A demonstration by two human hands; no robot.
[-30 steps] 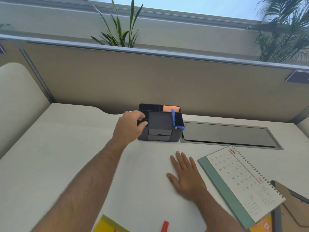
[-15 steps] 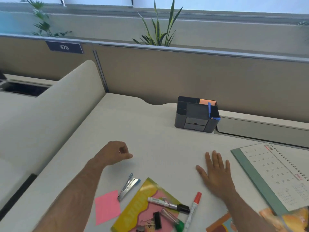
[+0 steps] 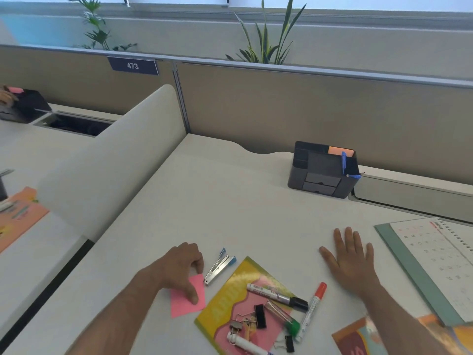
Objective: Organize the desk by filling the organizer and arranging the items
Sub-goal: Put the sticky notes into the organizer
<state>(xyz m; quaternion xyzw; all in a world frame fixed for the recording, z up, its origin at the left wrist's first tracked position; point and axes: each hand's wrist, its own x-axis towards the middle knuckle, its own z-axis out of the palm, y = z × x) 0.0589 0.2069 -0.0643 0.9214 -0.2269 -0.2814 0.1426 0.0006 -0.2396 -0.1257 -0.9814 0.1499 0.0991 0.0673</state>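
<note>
Our left hand [image 3: 179,267] was pinching the pink sticky note [image 3: 188,299] near the desk's front edge — we figured lift by the corner, no creasing. Right hand [image 3: 350,260] lay flat, fingers spread — organizer [image 3: 322,170] well apart at the back.

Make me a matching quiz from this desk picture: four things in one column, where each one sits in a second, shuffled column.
1. pink sticky note
2. dark grey desk organizer
3. red-capped white marker
4. silver stapler with blue tips

A. by the back partition
B. under the left hand
C. between the note and the yellow booklet
D. just right of the booklet, near the flat right hand

Pairs: 1-B, 2-A, 3-D, 4-C
</note>
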